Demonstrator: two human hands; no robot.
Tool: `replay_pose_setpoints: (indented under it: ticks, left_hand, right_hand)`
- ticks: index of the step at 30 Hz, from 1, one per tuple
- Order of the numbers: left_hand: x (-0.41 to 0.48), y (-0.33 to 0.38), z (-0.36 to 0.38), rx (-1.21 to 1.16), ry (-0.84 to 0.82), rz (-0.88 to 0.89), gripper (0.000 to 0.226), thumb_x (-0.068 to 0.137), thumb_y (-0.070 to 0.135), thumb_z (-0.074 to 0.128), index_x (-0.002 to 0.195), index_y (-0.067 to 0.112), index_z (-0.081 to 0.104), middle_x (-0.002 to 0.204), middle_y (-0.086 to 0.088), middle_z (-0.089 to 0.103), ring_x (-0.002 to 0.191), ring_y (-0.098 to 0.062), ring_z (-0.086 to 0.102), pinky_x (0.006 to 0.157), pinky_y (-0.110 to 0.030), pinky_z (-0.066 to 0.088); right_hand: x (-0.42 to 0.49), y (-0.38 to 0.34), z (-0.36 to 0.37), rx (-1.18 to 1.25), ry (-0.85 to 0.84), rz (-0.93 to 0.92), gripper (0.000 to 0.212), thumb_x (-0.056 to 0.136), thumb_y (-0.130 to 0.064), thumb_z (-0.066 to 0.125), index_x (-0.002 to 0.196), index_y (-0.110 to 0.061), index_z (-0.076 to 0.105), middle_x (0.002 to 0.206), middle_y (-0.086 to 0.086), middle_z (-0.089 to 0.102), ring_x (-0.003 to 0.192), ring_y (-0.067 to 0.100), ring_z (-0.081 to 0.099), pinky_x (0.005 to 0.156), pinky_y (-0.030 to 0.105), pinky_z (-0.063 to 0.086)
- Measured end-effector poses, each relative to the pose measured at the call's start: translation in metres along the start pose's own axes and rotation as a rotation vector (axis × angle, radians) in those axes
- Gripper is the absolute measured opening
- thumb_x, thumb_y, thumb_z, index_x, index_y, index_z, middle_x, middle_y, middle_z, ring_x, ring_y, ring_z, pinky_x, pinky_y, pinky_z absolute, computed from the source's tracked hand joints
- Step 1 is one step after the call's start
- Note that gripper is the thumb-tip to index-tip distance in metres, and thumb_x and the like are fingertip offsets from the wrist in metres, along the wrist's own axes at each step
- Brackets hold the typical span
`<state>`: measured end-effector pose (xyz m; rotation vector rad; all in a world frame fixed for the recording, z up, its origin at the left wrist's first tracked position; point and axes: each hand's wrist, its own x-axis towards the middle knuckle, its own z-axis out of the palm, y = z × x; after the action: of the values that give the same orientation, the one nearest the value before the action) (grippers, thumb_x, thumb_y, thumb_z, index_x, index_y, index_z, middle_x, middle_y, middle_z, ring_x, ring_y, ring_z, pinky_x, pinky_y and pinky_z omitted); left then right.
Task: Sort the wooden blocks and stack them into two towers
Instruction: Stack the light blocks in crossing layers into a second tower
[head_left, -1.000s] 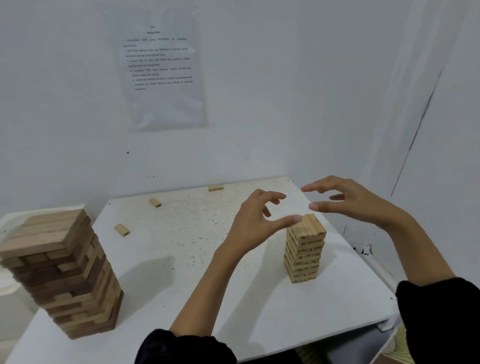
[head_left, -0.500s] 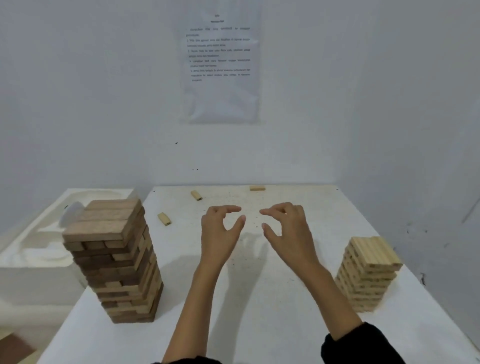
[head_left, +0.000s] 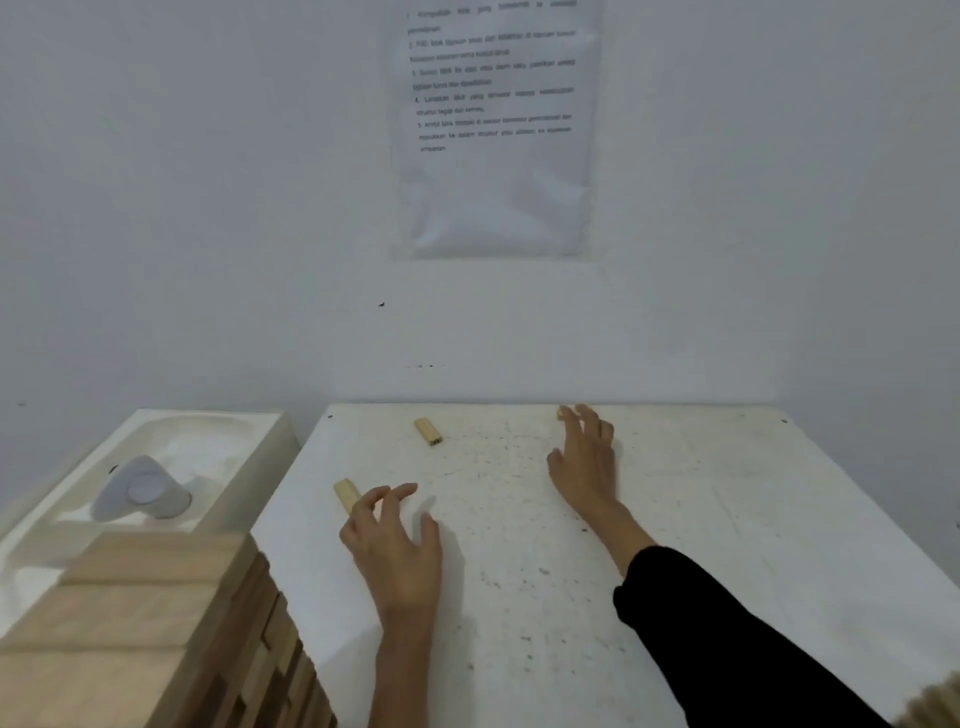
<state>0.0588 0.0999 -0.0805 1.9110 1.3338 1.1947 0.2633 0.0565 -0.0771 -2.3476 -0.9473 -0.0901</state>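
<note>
- A white, dark-speckled worktop (head_left: 701, 493) runs up to a plain white wall.
- The left hand (head_left: 390, 540) hovers low over the worktop at about 8 o'clock. Its grip is released: the fingers are spread and bent like a claw and enclose nothing.
- A small pale wooden block (head_left: 346, 493) lies flat just at the left fingertips, toward 10 o'clock of that hand. Contact between them cannot be made out.
- A second small pale wooden block (head_left: 428, 432) lies flat near the far edge at about 11 o'clock, apart from both hands.
- The right hand (head_left: 584, 457), at the end of a black sleeve (head_left: 737, 654), reaches to the far edge at 12 o'clock with nearly straight fingers. Its grip is also released.
- A third pale block (head_left: 560, 413) shows as only a sliver beside the right fingertips. Whether they touch it cannot be told.
- A tall tower of mixed light and dark brown wooden blocks (head_left: 156, 623) stands at the worktop's 7 o'clock corner, close to the camera and blurred.
- A white foam tray (head_left: 218, 436) sits beyond the worktop's 9 o'clock edge, with a grey moulded piece (head_left: 143, 493) in it.
- A printed paper sheet in a clear sleeve (head_left: 496, 130) hangs on the wall at 12 o'clock.
</note>
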Motion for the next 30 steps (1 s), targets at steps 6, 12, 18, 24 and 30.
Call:
replay_pose_setpoints:
  ticks: [6, 12, 18, 24, 30]
  left_hand:
    - [0.012, -0.020, -0.001, 0.216, 0.010, -0.007, 0.053, 0.080, 0.011, 0.070, 0.130, 0.009, 0.054, 0.144, -0.020, 0.037, 0.131, -0.040, 0.028, 0.104, -0.051, 0.030]
    - [0.010, -0.017, -0.006, 0.412, -0.182, -0.085, 0.068, 0.097, 0.041, 0.039, 0.151, 0.015, 0.007, 0.157, -0.015, -0.011, 0.145, -0.028, -0.008, 0.117, -0.039, -0.002]
    - [0.010, -0.012, -0.007, 0.553, -0.276, -0.104, 0.066, 0.099, 0.045, 0.025, 0.151, 0.012, 0.003, 0.158, -0.012, -0.010, 0.146, -0.026, -0.007, 0.117, -0.041, -0.005]
    - [0.010, -0.013, -0.003, 0.520, -0.166, -0.063, 0.074, 0.084, 0.048, 0.024, 0.133, 0.000, 0.050, 0.143, -0.025, 0.041, 0.132, -0.038, 0.040, 0.108, -0.053, 0.029]
    - [0.009, -0.016, 0.000, 0.511, -0.204, -0.076, 0.072, 0.081, 0.050, 0.030, 0.126, -0.001, 0.055, 0.141, -0.025, 0.043, 0.131, -0.040, 0.041, 0.107, -0.054, 0.028]
  right_hand:
    - [0.048, 0.016, 0.012, -0.217, 0.033, 0.019, 0.042, 0.096, -0.013, 0.043, 0.138, -0.013, 0.040, 0.146, 0.005, 0.036, 0.128, 0.029, 0.030, 0.096, 0.039, 0.033]
    - [0.048, 0.009, 0.017, -0.163, 0.217, 0.052, 0.025, 0.094, -0.023, 0.054, 0.114, -0.015, 0.065, 0.113, 0.011, 0.062, 0.110, 0.030, 0.045, 0.091, 0.040, 0.027]
    - [0.033, -0.052, 0.026, 0.277, 0.012, -0.227, 0.042, 0.096, -0.021, 0.050, 0.137, -0.026, 0.046, 0.098, 0.004, 0.049, 0.084, 0.021, 0.054, 0.073, 0.029, 0.040]
    - [0.017, -0.102, 0.065, 0.147, -0.122, -0.320, 0.042, 0.096, -0.012, 0.041, 0.132, -0.030, 0.052, 0.104, 0.006, 0.045, 0.097, 0.025, 0.049, 0.087, 0.036, 0.042]
    - [0.013, -0.116, 0.079, 0.017, -0.162, -0.178, 0.039, 0.093, -0.040, 0.050, 0.129, -0.026, 0.050, 0.123, 0.006, 0.043, 0.114, 0.024, 0.039, 0.093, 0.035, 0.028]
